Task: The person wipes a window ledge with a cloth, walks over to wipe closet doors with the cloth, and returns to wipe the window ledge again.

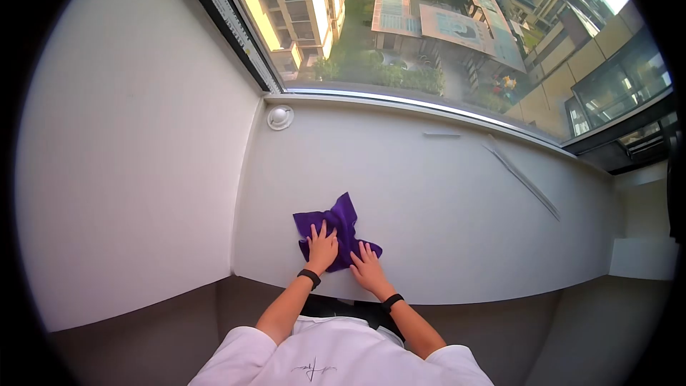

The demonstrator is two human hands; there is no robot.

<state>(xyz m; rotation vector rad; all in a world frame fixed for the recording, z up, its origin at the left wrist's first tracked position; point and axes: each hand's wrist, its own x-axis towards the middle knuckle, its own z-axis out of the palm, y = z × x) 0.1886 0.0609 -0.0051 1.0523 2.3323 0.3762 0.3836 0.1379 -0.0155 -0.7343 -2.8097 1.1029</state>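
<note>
A crumpled purple cloth [344, 213] lies on the white window ledge [429, 214], close to its front edge. My left hand [324, 250] rests on the middle of the cloth, palm down with the fingers spread. Beside it, my right hand [367, 270] lies with its fingers stretched over the cloth's lower right corner. Both hands press from above and neither is closed around the fabric. The parts of the cloth under my palms are hidden.
A round white fitting [280, 117] sits at the ledge's back left corner. A short white strip [442, 135] and long thin white strips [525, 182] lie toward the back right. A window [429, 43] borders the back, and a white wall [143, 150] rises at left.
</note>
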